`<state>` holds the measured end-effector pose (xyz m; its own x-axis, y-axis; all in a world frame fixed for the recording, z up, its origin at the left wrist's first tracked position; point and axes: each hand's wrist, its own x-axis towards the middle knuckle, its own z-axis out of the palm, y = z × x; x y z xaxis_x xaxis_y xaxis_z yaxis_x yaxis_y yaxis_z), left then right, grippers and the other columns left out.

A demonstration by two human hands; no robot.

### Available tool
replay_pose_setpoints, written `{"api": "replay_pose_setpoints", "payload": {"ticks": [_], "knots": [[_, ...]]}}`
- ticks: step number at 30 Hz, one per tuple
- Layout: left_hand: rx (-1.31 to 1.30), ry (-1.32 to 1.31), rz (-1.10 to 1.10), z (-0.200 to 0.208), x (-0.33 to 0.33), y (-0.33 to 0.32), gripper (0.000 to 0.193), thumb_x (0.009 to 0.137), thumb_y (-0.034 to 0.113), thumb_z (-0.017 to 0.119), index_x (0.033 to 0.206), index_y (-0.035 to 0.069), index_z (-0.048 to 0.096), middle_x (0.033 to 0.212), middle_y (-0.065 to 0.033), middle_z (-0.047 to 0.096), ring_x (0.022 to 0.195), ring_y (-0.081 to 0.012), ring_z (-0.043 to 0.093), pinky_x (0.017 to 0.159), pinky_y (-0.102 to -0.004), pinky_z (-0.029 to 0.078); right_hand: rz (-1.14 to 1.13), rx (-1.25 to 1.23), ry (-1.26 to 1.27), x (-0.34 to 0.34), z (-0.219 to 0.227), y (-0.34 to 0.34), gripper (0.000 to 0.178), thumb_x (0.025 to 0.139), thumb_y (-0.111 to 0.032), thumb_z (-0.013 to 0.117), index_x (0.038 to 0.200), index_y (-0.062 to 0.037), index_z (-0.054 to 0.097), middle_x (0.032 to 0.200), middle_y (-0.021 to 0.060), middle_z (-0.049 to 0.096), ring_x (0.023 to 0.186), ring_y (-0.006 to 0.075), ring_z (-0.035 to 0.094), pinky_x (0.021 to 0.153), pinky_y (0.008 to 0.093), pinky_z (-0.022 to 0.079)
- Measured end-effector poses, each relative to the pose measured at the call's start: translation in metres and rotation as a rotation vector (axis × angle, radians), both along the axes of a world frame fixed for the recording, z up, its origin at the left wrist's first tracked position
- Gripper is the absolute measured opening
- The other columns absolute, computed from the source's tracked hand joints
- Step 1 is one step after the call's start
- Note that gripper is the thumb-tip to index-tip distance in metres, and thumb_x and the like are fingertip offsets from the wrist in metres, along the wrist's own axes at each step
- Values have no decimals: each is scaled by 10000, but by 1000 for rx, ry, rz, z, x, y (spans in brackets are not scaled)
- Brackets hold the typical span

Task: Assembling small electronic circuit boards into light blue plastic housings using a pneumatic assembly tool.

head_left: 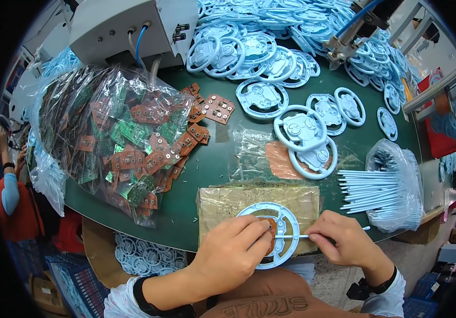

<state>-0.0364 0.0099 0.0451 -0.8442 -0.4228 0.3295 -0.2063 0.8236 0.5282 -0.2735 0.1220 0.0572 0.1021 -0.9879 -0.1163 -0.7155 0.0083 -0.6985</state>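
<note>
A light-blue plastic steering-wheel part point(291, 222) lies on a tape-wrapped block point(217, 204) in front of me. My left hand point(233, 245) covers its left side, the curled fingers gripping a brown circuit board point(272, 238) set in the wheel's middle. Between thumb and fingers of my right hand point(342, 238) is a thin light-blue plastic stick point(298, 237). One end of this stick reaches across the rim to the wheel's centre; its other end pokes out to the right of my hand. My left fingers hide part of the board.
Brown and green circuit boards spill from a clear bag point(100, 127) at left. Loose blue wheels point(301, 129) lie beyond the block, before a large pile point(270, 32). Bagged sticks point(376, 191) lie right. A grey machine point(127, 32) and a metal fixture point(347, 45) stand behind.
</note>
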Motion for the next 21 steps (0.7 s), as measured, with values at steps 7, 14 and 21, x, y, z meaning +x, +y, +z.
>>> {"api": "replay_pose_setpoints", "payload": {"ticks": [7,14,21], "knots": [[-23,-74,-25,4,0,1,224,754,94,638,949,-16,653,962,-83,621,924,-229,621,751,-339,534,17,-6,12,1,1,1,72,842,-67,687,913,-56,695,820,82,589,708,275,625,594,359,502],[208,-108,-61,10,-3,-10,260,709,116,772,943,38,690,1035,-62,657,922,-250,645,738,-355,552,20,-27,27,-3,1,-3,89,839,-73,693,926,-54,690,820,85,585,703,277,619,589,363,499],[103,-141,-20,8,4,-7,466,732,195,770,1184,158,661,1020,-15,634,873,-242,615,715,-335,535,82,-122,160,1,1,-9,142,821,-96,714,961,-92,697,844,80,598,817,300,611,662,378,502]]}}
